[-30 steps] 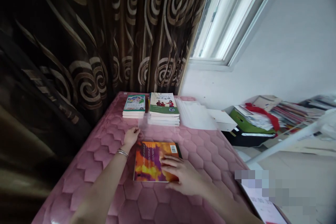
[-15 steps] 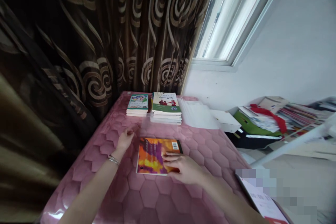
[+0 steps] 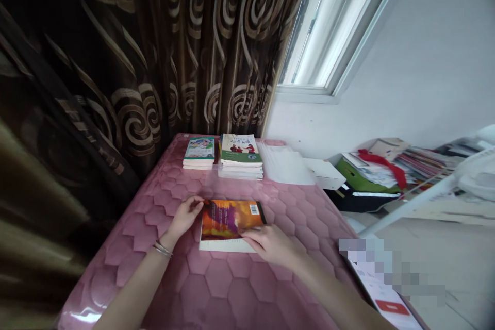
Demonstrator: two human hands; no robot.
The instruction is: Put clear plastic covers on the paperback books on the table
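Observation:
A paperback book with an orange and purple printed cover and a barcode lies on the pink tabletop. Its near edge of the cover is raised, so a strip of pale page shows below. My right hand grips that raised edge near the right corner, fingers on top and the thumb mostly hidden. At the far left corner of the book, my left hand has thumb and forefinger closed on the edge. Bracelets circle the left wrist.
Behind the book stand a small book stack and a taller one. Clear plastic sleeves and a white box lie to their right. A phone-like screen is at the lower right. A patterned curtain hangs behind.
My left hand has moved right onto the book's far left corner. My right hand has lifted the cover's near edge, baring pale page. The view has shifted slightly.

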